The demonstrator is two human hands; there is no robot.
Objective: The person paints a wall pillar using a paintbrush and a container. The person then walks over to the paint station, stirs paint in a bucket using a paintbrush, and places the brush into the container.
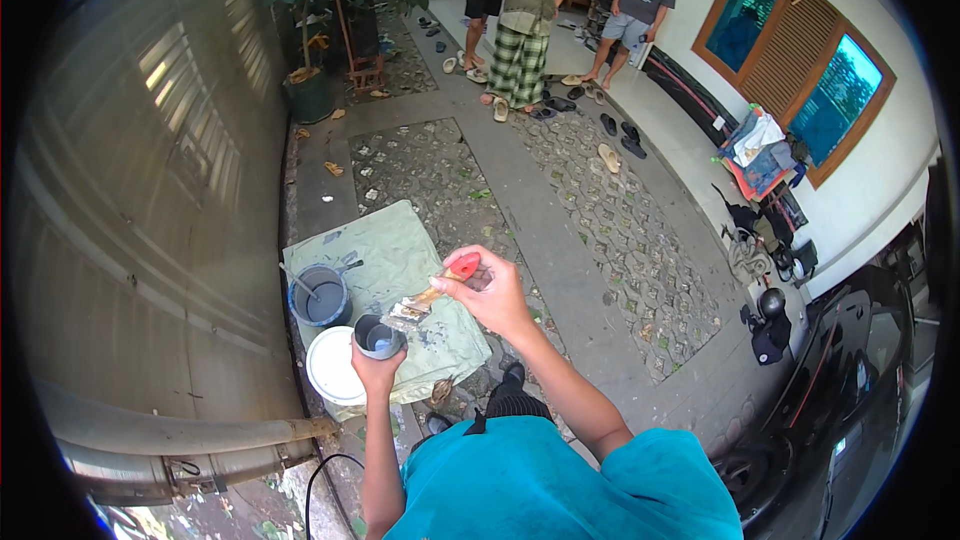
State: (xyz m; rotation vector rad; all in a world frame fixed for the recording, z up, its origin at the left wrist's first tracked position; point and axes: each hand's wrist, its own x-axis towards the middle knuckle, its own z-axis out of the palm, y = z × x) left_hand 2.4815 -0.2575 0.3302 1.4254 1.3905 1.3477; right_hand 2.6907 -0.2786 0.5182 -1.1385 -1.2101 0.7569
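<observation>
My left hand is wrapped round a small grey cup with some grey paint inside. Between the fingers and thumb of my right hand is a paintbrush, its handle red at the end and its bristle end caked with dried paint. The brush tilts down toward the cup, its bristles just right of the rim. Left of these stands a bucket of grey paint with a stick leaning in it. A round white lid lies beside the cup.
A pale green, paint-spotted cloth lies under the bucket. A metal gate runs along the left. Several people stand at the far end, near a potted plant and scattered sandals. A dark vehicle is at the right.
</observation>
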